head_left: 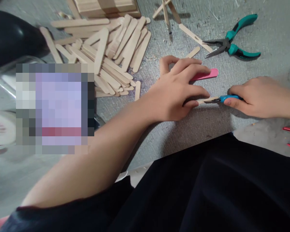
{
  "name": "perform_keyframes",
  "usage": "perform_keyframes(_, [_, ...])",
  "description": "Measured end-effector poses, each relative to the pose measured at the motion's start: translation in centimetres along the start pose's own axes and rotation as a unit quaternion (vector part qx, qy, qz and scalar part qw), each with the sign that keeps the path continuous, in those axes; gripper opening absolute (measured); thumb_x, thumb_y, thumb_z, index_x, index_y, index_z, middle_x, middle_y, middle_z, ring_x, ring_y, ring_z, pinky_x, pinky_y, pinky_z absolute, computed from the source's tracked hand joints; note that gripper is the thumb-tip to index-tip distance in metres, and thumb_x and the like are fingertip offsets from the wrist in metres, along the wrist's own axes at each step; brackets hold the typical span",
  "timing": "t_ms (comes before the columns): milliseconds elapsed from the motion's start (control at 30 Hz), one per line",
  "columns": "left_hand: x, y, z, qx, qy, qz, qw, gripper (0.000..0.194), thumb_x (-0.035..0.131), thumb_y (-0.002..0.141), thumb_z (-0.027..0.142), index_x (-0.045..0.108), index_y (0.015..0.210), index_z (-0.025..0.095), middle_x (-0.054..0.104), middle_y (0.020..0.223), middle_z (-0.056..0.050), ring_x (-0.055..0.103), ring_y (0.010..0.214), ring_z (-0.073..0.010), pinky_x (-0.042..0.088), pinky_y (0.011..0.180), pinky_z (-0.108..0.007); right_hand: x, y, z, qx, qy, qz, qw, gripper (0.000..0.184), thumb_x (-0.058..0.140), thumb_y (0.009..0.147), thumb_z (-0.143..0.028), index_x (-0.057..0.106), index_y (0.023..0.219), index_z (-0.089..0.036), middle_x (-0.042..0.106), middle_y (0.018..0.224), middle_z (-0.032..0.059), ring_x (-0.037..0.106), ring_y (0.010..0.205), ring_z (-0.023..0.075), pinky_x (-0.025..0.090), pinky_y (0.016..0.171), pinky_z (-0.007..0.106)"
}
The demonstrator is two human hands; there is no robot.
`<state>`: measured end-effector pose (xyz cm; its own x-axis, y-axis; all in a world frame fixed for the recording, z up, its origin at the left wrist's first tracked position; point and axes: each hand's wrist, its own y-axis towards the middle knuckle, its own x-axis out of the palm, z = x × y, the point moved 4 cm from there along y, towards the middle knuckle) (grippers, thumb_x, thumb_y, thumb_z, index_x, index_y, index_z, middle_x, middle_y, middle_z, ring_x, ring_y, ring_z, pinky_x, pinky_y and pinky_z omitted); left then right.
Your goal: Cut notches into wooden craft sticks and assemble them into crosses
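My left hand (176,87) has its thumb and index finger closed on one end of a thin wooden craft stick (201,101), low over the table. Its other fingers reach over a pink craft stick (214,73), partly covering it. From the right, my right hand (253,98) grips a blue-handled tool (229,97) with a dark metal tip. That tip meets the wooden stick just beyond my left fingertips. Whether it is a pair of small cutters or a knife is unclear, as my fingers hide much of the handle.
Loose craft sticks (101,51) lie piled at the upper left, near a stacked bundle (106,8). Green-handled needle-nose pliers (226,43) rest open at the upper right. Joined sticks (166,13) stand at the top. A dark rounded object (14,38) is at the left.
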<state>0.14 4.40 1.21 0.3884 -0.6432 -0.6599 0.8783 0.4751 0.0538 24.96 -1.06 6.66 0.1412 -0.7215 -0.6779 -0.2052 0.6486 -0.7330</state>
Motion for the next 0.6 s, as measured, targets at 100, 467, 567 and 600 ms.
perform_keyframes(100, [0.13,0.04,-0.26,-0.016,-0.009,-0.007,1.000,0.029,0.076,0.104,0.044,0.088,0.128,0.034,0.063,0.189,-0.007,0.041,0.179,-0.0514,0.019,0.145,-0.080,-0.03,-0.07,0.03,-0.011,0.000,0.014,1.000,0.077,0.029,0.116,-0.089,0.079,0.099,-0.033,0.072,0.072,0.0102,0.067,0.073,0.0359,0.032,0.068,0.043])
perform_keyframes(467, [0.32,0.26,-0.33,0.004,0.031,-0.002,0.999,0.031,0.078,0.103,0.040,0.091,0.130,0.031,0.063,0.188,-0.013,0.047,0.176,-0.0505,0.023,0.142,-0.076,-0.82,-0.19,-0.60,0.000,-0.018,-0.011,1.000,0.068,0.034,0.119,-0.078,0.075,0.100,-0.027,0.063,0.074,0.0085,0.047,0.067,0.0262,0.028,0.068,0.041])
perform_keyframes(567, [0.22,0.38,-0.22,-0.013,0.007,-0.001,1.000,0.029,0.079,0.101,0.040,0.092,0.126,0.032,0.064,0.186,-0.010,0.046,0.176,-0.0511,0.020,0.144,-0.074,-0.89,-0.23,-0.62,0.000,-0.022,-0.014,1.000,0.067,0.033,0.119,-0.076,0.075,0.103,-0.026,0.061,0.075,0.0076,0.044,0.069,0.0247,0.028,0.069,0.041])
perform_keyframes(600, [0.19,0.42,-0.21,-0.021,-0.007,0.001,1.000,0.027,0.080,0.101,0.041,0.092,0.124,0.033,0.065,0.186,-0.008,0.045,0.177,-0.0513,0.020,0.144,-0.073,-0.85,-0.25,-0.59,-0.002,-0.021,-0.013,1.000,0.067,0.033,0.120,-0.075,0.075,0.103,-0.026,0.061,0.076,0.0076,0.044,0.069,0.0248,0.028,0.069,0.041])
